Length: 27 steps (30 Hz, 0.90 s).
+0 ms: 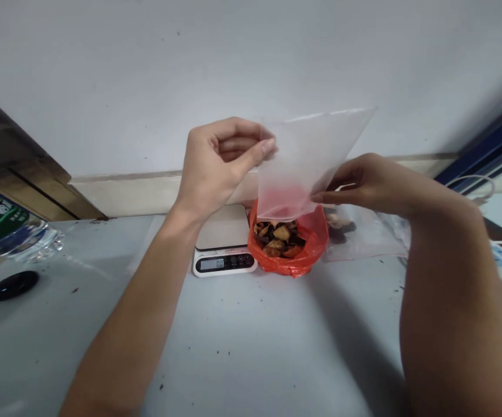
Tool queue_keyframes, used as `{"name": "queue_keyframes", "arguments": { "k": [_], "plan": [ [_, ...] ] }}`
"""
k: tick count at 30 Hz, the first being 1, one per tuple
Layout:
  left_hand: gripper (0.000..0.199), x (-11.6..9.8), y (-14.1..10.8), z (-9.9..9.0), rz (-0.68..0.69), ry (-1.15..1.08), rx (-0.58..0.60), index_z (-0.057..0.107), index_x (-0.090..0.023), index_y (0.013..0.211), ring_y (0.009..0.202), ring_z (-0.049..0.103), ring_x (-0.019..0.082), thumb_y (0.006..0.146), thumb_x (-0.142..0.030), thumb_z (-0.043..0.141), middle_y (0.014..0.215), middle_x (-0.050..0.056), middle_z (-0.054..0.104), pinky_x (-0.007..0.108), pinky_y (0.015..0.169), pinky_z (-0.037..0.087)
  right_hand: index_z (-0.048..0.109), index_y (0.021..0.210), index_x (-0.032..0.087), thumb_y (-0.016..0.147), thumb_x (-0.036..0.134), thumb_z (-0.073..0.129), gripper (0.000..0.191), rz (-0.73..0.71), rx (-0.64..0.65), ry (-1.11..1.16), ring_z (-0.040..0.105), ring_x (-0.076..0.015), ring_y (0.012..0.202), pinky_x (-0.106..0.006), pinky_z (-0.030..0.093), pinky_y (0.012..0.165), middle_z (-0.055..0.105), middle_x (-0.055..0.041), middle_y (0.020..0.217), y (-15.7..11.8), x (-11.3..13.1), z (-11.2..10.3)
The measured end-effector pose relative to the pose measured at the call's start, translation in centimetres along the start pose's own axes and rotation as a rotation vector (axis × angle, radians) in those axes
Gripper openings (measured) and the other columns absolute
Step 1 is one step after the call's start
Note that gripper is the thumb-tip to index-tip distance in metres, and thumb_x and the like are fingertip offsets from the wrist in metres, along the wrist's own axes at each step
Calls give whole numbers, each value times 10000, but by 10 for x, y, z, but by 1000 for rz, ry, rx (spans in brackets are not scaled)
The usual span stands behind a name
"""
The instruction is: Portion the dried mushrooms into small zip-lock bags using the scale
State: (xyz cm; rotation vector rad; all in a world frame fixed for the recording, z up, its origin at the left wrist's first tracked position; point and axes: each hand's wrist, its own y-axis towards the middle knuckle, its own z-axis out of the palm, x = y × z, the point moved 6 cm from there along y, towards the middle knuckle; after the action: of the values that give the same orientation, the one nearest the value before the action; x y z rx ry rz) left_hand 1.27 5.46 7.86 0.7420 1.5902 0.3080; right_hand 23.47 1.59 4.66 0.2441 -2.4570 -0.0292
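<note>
up in the middle, my left hand (220,159) and right hand (361,180) pinched a clear bag (305,153) so thin it could slip.

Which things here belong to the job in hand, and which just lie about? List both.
Probably in use:
clear bag, held by left hand and right hand
red bag, open
brown pieces inside it
scale, reading 0.0
second clear bag

Probably just lying about:
bottle
black oval thing
</note>
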Motion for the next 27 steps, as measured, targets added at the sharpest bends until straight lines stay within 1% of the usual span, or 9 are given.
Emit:
{"name": "queue_keyframes", "arguments": {
  "k": [3,7,11,13,15,18,21,23,27],
  "plan": [
    [127,-1,1,-6,-31,-2,-22,663,-203,962,939,789,213,915,-207,781,852,3,778,348,887,630,746,769,222,754,578,724,357,-75,15,85,670,-225,719,-360,493,653,769,-57,802,1,11,4],
    [343,-1,1,-12,-35,52,22,632,-232,1090,985,783,222,818,-125,811,897,-4,776,379,945,623,724,886,203,776,603,768,417,-56,9,206,695,-222,769,-350,526,676,779,-64,864,1,12,6],
    [284,-1,3,-9,-3,75,1,653,-206,998,1026,772,241,776,-119,806,986,15,755,401,972,623,744,993,205,723,557,826,451,-41,16,311,727,-264,861,-373,572,732,801,-79,966,1,12,8],
    [258,-2,4,-7,-12,65,-36,652,-208,994,1037,764,236,788,-128,786,1010,10,744,398,960,630,763,953,222,684,513,849,405,-55,51,308,729,-275,860,-378,579,743,802,-66,938,1,14,10],
    [289,-2,4,-7,-45,55,-61,652,-218,1052,1008,761,220,802,-125,763,998,5,738,385,924,643,776,852,221,674,474,847,317,-49,59,293,715,-259,810,-371,571,734,793,-59,867,2,13,10],
    [302,5,0,-11,-144,66,-43,672,-212,1098,880,755,193,817,-131,751,945,12,732,342,823,660,753,750,198,675,424,848,256,-8,-36,413,681,-213,731,-355,556,711,766,-62,790,4,5,6],
    [102,15,-7,-15,-219,86,34,721,-175,942,801,738,180,874,-238,764,884,35,724,295,738,650,703,747,189,630,397,902,311,24,-121,543,658,-190,696,-345,547,685,729,-48,729,3,-2,3],
    [156,19,-10,-17,-215,72,54,725,-167,856,794,736,178,901,-307,775,866,47,726,281,718,643,687,761,192,621,404,922,346,36,-85,528,640,-182,684,-341,537,675,708,-34,701,2,-1,6],
    [162,21,-14,-24,-202,63,18,732,-178,861,745,732,169,887,-314,818,836,39,735,272,685,623,665,743,210,682,425,878,309,21,-4,454,600,-153,657,-326,513,679,677,3,682,1,6,10]
  ]
}}
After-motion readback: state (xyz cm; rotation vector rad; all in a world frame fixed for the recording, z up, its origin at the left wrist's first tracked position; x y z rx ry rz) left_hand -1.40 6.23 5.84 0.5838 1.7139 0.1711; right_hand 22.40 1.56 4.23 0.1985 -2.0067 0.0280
